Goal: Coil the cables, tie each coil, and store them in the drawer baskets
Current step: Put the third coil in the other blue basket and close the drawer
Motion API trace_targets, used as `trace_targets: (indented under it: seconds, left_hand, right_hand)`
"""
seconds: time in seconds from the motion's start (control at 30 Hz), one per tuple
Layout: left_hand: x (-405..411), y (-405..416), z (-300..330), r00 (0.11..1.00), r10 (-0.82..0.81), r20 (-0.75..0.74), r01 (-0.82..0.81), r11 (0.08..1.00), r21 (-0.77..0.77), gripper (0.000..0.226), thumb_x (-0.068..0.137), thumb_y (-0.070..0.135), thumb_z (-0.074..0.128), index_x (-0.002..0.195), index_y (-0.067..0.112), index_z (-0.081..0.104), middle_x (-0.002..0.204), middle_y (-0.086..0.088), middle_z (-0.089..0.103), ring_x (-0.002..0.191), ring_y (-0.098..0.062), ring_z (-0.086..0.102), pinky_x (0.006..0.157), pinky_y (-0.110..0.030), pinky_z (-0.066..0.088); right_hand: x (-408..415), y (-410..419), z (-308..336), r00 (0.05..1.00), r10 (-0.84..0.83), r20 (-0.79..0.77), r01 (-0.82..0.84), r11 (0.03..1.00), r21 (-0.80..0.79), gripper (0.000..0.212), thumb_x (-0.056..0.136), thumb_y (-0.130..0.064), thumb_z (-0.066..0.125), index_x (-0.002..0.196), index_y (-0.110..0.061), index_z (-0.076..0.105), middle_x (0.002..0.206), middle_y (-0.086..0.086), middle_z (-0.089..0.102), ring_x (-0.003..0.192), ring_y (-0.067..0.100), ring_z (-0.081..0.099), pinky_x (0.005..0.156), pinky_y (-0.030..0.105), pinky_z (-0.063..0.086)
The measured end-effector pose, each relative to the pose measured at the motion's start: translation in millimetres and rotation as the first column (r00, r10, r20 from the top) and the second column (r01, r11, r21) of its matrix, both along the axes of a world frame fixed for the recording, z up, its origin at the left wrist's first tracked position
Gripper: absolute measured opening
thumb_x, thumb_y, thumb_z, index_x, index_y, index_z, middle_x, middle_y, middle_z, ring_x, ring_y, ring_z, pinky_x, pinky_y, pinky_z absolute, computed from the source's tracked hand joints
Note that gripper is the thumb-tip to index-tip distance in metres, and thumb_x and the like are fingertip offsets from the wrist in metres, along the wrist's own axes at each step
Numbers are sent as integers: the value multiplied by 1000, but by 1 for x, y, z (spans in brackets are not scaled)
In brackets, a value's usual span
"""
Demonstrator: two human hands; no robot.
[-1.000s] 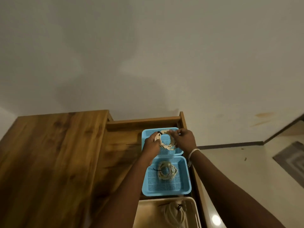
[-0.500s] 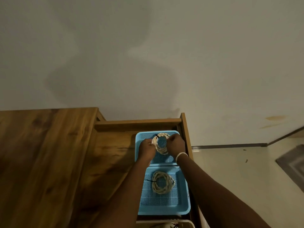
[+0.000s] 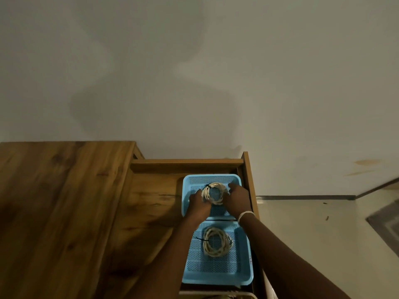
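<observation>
Both hands have come lower with the coil since half a second ago, and it now sits down inside the far blue basket (image 3: 190, 180) rather than above its rim; the camera has also tilted, so only a sliver of the beige basket (image 3: 216, 294) shows at the bottom edge.

Head view: a wooden desk top (image 3: 60, 201) fills the left, with the open drawer (image 3: 151, 203) to its right and a plain pale wall (image 3: 194, 72) behind. A tiled floor (image 3: 302, 234) and the corner of a grey rug (image 3: 386, 221) lie off to the right.

The left hand (image 3: 199, 205) and the right hand (image 3: 237, 200) hold the cream cable coil (image 3: 213, 193) from either side, fingers curled round its loops; a black tie (image 3: 208, 186) shows at its upper left. A white band (image 3: 245, 214) circles the right wrist. The coil lies over the mesh floor of the far basket; whether it fully rests there I cannot tell.

Just nearer, the second blue basket (image 3: 244, 275) holds another tied coil (image 3: 217, 241) lying flat, its black tie end sticking out to the left. Both forearms cross over this near basket and hide parts of its left and right rims.
</observation>
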State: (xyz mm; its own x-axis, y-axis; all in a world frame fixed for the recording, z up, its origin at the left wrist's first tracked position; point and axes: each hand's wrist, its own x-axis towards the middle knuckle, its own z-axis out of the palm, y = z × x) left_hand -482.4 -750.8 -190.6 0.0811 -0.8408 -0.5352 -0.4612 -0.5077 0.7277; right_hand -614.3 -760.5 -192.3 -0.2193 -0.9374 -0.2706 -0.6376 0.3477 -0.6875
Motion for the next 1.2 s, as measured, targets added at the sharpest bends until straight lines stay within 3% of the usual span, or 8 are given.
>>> trace_targets:
  seconds: [0.13, 0.27, 0.53, 0.63, 0.77, 0.93, 1.1, 1.2]
  left_hand:
    - [4, 16, 14, 997, 73, 15, -72, 997, -22, 49, 95, 13, 55, 142, 12, 40, 142, -7, 47, 125, -26, 49, 85, -26, 40]
    - [18, 26, 27, 997, 83, -13, -83, 993, -85, 50, 95, 15, 56, 142, 15, 41, 147, -8, 43, 130, -24, 46, 92, -30, 44]
    - [79, 60, 59, 961, 269, -65, -277, 936, -218, 37, 90, 13, 60, 127, 13, 54, 126, -6, 62, 109, -19, 60, 92, -35, 52]
    - [117, 80, 72, 961, 267, 71, -233, 921, -313, 36, 91, 8, 58, 127, 12, 55, 126, -3, 58, 109, -17, 57, 85, -26, 45]
    - [191, 111, 79, 895, 258, 365, -85, 900, -429, 38, 87, 2, 56, 125, 0, 58, 130, -20, 56, 122, -36, 50, 101, -38, 39]
    - [280, 163, 70, 688, 132, 714, 45, 974, -223, 48, 89, 13, 53, 136, 14, 48, 151, -12, 34, 139, -33, 28, 111, -51, 24]
    - [324, 212, 46, 646, 61, 761, 34, 994, -108, 53, 97, 30, 41, 147, 36, 25, 159, -2, 18, 146, -27, 12, 106, -69, 20]
    - [329, 217, 40, 658, 23, 753, 68, 994, -89, 51, 100, 37, 33, 150, 37, 19, 161, -1, 10, 148, -27, 7, 107, -70, 15]
  right_hand:
    - [-17, 15, 23, 1000, -28, 2, 28, 991, -129, 17, 90, -9, 63, 103, 0, 70, 93, 16, 73, 82, 29, 68, 68, 25, 48]
    - [-49, 49, 45, 976, -215, 31, 216, 943, -252, 10, 89, -12, 65, 95, -7, 71, 80, 3, 69, 74, 20, 66, 66, 20, 46]
    - [-71, 131, 26, 928, -342, 146, 315, 932, 180, 57, 97, -50, 50, 67, -4, 65, 72, 15, 69, 71, 32, 64, 75, 45, 55]
    - [-60, 147, 23, 929, -327, 175, 278, 926, 254, 65, 93, -60, 44, 72, -5, 71, 76, 17, 72, 76, 36, 68, 77, 48, 58]
    - [-40, 157, 35, 961, -272, 60, 255, 946, 200, 55, 100, -46, 42, 71, -7, 69, 82, 21, 70, 79, 37, 65, 79, 42, 53]
    - [-30, 159, 36, 983, -152, -101, 172, 955, 240, 53, 78, -44, 35, 82, -5, 72, 95, 26, 71, 85, 37, 65, 77, 38, 50]
    - [-21, 154, 21, 970, -177, -167, 226, 910, 347, 35, 85, -34, 47, 69, -9, 66, 82, 13, 75, 80, 31, 71, 71, 35, 56]
    - [-3, 151, 19, 983, -126, -136, 166, 923, 346, 30, 90, -17, 56, 60, -21, 51, 72, 3, 66, 76, 25, 64, 85, 43, 59]
